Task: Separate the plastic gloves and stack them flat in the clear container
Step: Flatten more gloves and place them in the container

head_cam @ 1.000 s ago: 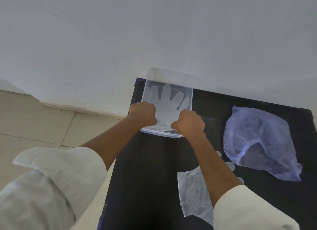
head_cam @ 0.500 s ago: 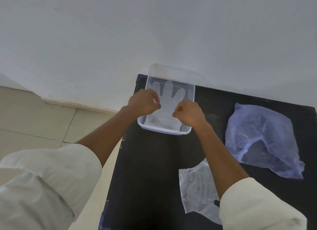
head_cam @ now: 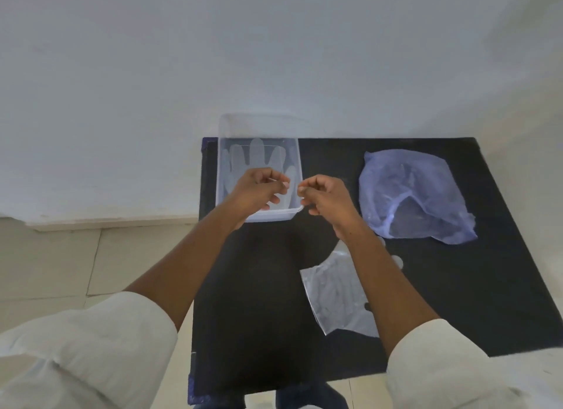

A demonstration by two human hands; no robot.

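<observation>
A: Both hands up over the near edge of the clear container (head_cam: 258, 216). Left hand (head_cam: 259, 189) is over its near half, fingers curled, thumb and forefinger tips nearly pinched. Right hand (head_cam: 323, 198) is just off its near right corner, same curled pose. Can't tell if either pinches film; nothing clearly visible between them.

B: Log them as empty?

A: No, log cannot tell. Clear plastic on a clear box, too faint to call.

B: Fine. Scene, big to small, all relative to the container.

A: Black table (head_cam: 502, 286) under it, container at the table's far left corner against the white wall (head_cam: 274, 58). Blue plastic bag (head_cam: 411, 195) well to the right of it, crumpled, lying on the table. Loose clear gloves (head_cam: 335, 299), flat pile, nearer the person than the container and to its right, partly under the right forearm. Inside the container, 1 glove (head_cam: 259, 158) at least, lying flat, fingers pointing to the far wall. Could be more than 1 layer, can't count.

B: Step?

A: My read: between placements. 1 glove is stacked, hands clear of the box floor.

B: Next move?

A: Judgement only: reach to the loose pile on the near right, peel off 1 single layer with a fingertip pinch, since thin film clings. Then lay it flat, lined up on the stacked glove.
</observation>
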